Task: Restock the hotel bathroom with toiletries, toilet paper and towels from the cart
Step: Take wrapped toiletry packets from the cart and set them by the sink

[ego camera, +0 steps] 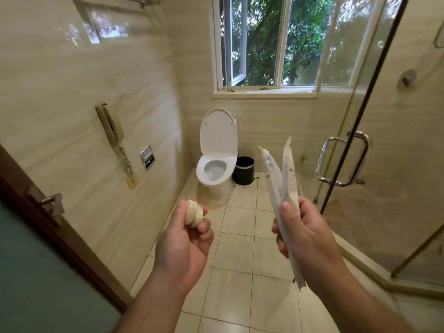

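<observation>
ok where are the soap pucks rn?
Head view, lower centre: the left hand pinches the two stacked soap pucks, below the toilet in frame, left of the wrapped packets.

We see the room through one wide-angle camera worn on the head, from just inside the doorway, with the door [48,272] at our left edge. It faces forward and down along the tiled floor [240,251] toward the toilet [217,152] and window [262,44] at the far wall. Nearest the lens, low in frame, are our left hand [187,239] with round soaps [194,216] and our right hand [305,234] with long white packets [282,179]. The glass shower door [396,188] runs along the right.
</observation>
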